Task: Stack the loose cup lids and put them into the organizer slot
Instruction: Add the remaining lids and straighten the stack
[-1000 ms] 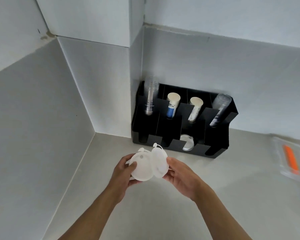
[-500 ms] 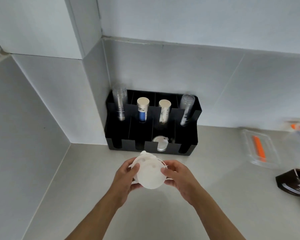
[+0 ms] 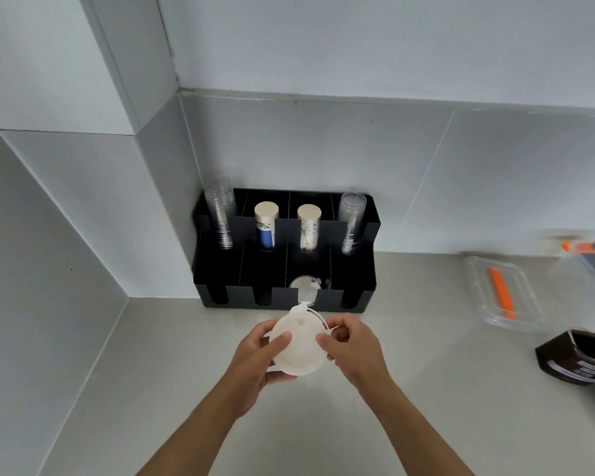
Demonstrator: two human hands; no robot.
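The grey desk carries a black organizer (pushed into the corner). To its right lie a clear box and a dark tub.

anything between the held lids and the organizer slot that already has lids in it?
Nothing. In the head view, only bare countertop separates the stacked lids, held by the left hand and right hand, from the organizer slot with lids.

Even light; rt edge prob. blurred.

Two bare forearms, entering from the lower edge of the frame. No sleeves, watch, rings or gloves. Left hand and right hand uncovered, fingers slender, nails short and unpainted.
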